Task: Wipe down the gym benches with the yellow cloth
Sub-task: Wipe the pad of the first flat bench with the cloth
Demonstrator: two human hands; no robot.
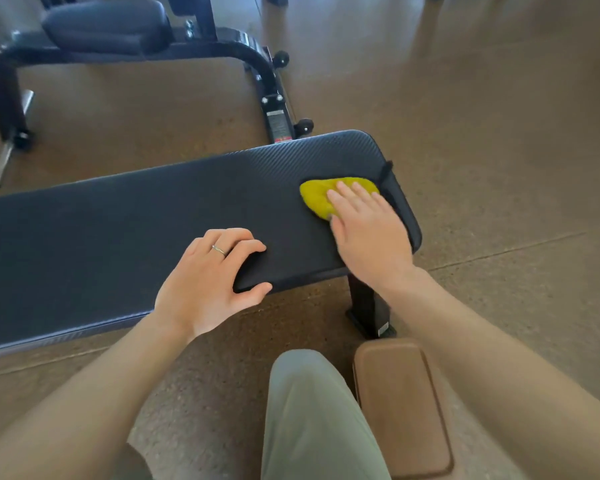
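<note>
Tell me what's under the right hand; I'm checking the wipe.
The yellow cloth lies under the right hand, flat on the bench pad. Its covered part and the pad beneath are hidden.

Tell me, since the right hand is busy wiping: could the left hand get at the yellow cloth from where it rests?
Probably yes. The left hand rests on the bench pad, bare pad between it and the yellow cloth. But the right hand covers much of the cloth.
</note>
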